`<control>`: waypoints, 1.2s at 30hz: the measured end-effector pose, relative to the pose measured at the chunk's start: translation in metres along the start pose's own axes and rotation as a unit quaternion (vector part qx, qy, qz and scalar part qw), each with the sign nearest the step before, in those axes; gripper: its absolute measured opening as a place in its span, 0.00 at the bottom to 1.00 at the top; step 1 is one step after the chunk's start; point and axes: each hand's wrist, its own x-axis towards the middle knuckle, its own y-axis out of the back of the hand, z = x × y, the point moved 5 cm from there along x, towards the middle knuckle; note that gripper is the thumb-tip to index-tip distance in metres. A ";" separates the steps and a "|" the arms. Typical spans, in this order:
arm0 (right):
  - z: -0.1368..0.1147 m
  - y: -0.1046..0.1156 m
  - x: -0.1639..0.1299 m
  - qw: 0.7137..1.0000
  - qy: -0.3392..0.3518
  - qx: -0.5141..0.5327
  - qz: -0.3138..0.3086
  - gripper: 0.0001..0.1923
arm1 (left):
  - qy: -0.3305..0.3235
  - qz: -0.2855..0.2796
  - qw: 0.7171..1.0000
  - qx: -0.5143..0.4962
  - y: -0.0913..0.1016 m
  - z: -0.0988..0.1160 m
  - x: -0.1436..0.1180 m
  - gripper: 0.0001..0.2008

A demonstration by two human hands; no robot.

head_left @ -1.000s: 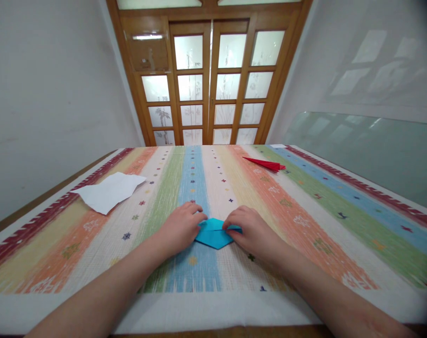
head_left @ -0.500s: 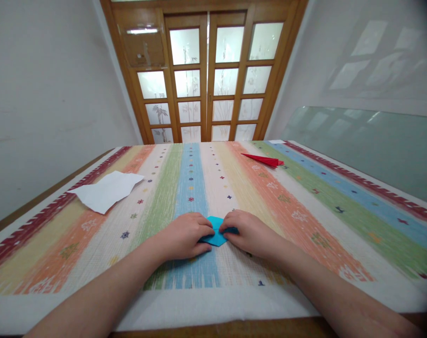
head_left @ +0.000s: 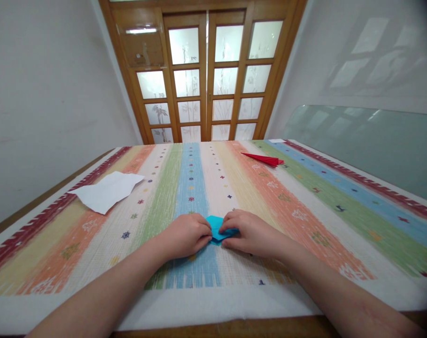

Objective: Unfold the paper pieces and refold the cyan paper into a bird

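Observation:
A small folded piece of blue paper lies on the striped tablecloth near the front middle of the table. My left hand grips its left side, fingers curled over the edge. My right hand pinches its right side, fingertips pressing on top. Both hands nearly meet, and most of the paper is hidden under them.
A crumpled white sheet lies at the left of the table. A folded red paper shape rests far right of centre. Wooden glazed doors stand beyond the table. A glass panel leans at the right.
My hands have closed in toward each other over the blue paper, which now shows smaller than a second ago. The view has also tilted slightly.

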 end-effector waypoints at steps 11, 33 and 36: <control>0.014 -0.011 0.005 0.997 -0.041 -0.037 0.054 0.06 | 0.039 0.021 0.998 -0.033 0.004 -0.006 0.001 0.15; 0.028 -0.024 0.010 0.991 -0.049 -0.072 0.102 0.17 | 0.025 0.064 0.997 0.018 -0.011 -0.014 0.005 0.05; 0.029 -0.023 0.009 0.990 -0.045 -0.054 0.121 0.17 | 0.022 0.069 0.997 0.020 -0.011 -0.014 0.005 0.05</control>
